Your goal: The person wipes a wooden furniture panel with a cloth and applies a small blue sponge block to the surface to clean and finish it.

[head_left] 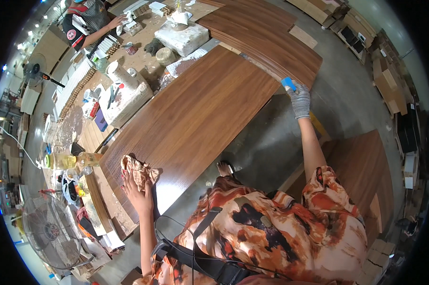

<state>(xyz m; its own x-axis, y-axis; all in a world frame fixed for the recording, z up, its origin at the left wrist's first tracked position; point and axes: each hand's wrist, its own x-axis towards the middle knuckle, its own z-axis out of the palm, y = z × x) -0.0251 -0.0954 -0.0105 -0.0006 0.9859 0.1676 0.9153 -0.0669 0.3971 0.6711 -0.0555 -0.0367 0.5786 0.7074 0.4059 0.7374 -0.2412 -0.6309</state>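
Note:
A long brown wood-grain panel lies slantwise across the table in front of me. My left hand is bare and presses a crumpled, peach-coloured patterned cloth onto the panel's near left end, fingers over the cloth's edge. At the panel's far right corner is my right hand, in a grey knitted glove. Its fingers are closed around a small blue piece, whose exact kind I cannot make out. Beyond that hand, more brown panels are stacked.
White-stained blocks with cups and tools stand along the panel's far side. Bottles of yellowish liquid and a standing fan are at left. Another brown panel stands low at right. A co-worker handles pieces at the far left.

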